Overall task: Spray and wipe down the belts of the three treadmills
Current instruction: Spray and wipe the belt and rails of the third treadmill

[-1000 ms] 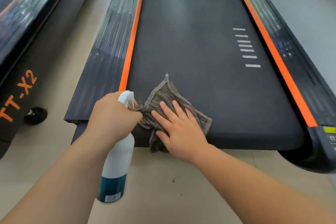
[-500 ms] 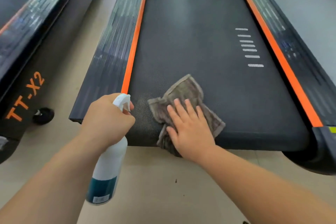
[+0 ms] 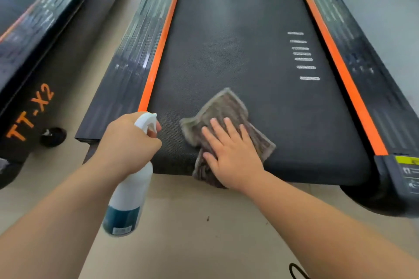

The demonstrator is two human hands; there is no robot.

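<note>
Beige floor (image 3: 181, 222) lies under the near end of a treadmill, whose black belt (image 3: 238, 41) runs lengthwise straight away from the person, between a left orange strip (image 3: 158, 56) and a right orange strip (image 3: 340, 68). A column of short white dashes (image 3: 303, 54) marks the belt's right side.

The left hand (image 3: 127, 140) is curled tight round the neck of a spray bottle (image 3: 129, 199), with a finger wrapped over the front of the white trigger head. The bottle is held just off the belt's near left corner. Its long axis is close to upright, with the nozzle on top facing forward and right toward the belt. The white body with its dark teal band hangs down toward the person, above the floor.

The right hand (image 3: 229, 149) lies flat, fingers straight and slightly spread, with the palm pressing on a grey-brown cloth (image 3: 226, 106). The crumpled cloth sits at the belt's near end, left of centre. One corner points up the belt, and a fold droops over the rear edge beneath the wrist.

To the left stands a second treadmill (image 3: 29, 113) lettered "TT-X2", with a small black wheel (image 3: 53, 136) beside it on the floor. At the right, a black end cap (image 3: 403, 176) carries a yellow label.
</note>
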